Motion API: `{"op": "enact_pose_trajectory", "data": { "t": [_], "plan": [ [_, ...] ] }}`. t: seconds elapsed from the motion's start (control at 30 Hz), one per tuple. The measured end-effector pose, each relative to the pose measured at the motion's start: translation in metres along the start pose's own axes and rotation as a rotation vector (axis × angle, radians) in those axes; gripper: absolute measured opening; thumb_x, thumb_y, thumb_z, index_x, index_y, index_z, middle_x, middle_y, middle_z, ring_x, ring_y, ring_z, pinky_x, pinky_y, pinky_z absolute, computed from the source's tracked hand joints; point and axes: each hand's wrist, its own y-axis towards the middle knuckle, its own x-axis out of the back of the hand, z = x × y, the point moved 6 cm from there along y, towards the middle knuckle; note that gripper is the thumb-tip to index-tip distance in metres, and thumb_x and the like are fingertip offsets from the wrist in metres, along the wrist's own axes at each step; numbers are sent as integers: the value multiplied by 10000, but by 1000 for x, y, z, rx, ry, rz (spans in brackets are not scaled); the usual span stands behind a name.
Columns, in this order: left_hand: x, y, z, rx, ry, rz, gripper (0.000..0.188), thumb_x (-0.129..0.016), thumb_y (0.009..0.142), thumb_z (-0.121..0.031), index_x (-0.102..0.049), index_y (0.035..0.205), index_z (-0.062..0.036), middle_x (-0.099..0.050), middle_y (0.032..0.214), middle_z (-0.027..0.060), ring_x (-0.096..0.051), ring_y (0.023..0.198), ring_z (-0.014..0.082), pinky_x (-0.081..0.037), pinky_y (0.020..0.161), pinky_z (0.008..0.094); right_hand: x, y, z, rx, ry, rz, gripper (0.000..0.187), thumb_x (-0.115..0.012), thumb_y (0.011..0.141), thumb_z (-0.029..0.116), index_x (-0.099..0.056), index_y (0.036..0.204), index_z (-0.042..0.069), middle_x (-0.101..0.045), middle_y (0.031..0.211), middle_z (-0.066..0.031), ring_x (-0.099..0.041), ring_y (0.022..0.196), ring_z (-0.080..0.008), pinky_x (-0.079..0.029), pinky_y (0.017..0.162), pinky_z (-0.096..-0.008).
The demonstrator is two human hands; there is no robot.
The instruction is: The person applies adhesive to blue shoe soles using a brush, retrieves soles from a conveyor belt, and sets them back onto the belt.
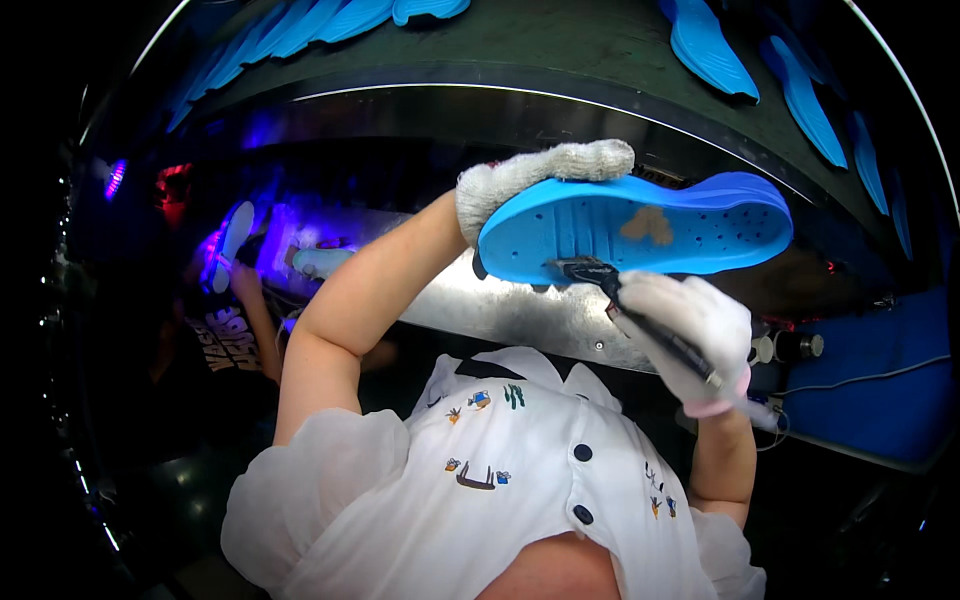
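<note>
A blue shoe sole (pixel 590 228) is held up in front of me, its inner face toward me. Small holes dot its wider end, ribs cross the middle, and a tan patch marks it. My left hand (pixel 540 182), in a knitted white glove, is closed over the sole's far edge. In a white glove with a pink cuff, my right hand (pixel 690 325) grips a black-handled brush (pixel 588 270). The brush head touches the near side of the sole; its bristles are hard to make out.
Beyond the sole runs a dark green conveyor belt (pixel 560 45) carrying several blue soles (pixel 710 50). A shiny metal bench (pixel 540 320) lies below my hands. At left, a co-worker's hand (pixel 243 284) holds a pale sole (pixel 233 240). A dark cylinder (pixel 798 346) and cable stand at right.
</note>
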Motion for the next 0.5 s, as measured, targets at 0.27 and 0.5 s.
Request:
{"op": "enact_pose_trajectory", "data": {
  "t": [0.27, 0.5],
  "plan": [
    [1, -1, -3, -21, -10, -177, 774, -720, 868, -631, -649, 1359, -37, -647, 1302, 260, -707, 1086, 367, -615, 859, 502, 8, 8, 11, 112, 8, 172, 320, -833, 695, -10, -755, 1000, 50, -766, 1026, -139, -691, 713, -244, -541, 646, -312],
    [5, -8, -6, 120, 20, -115, 736, -710, 887, -611, -647, 1366, -56, -653, 1283, 258, -713, 1056, 345, -610, 860, 511, 12, 8, 17, 241, -179, 205, 280, -813, 716, 72, -755, 991, 71, -760, 1072, -146, -639, 649, -235, -521, 603, -317]
  ]
}}
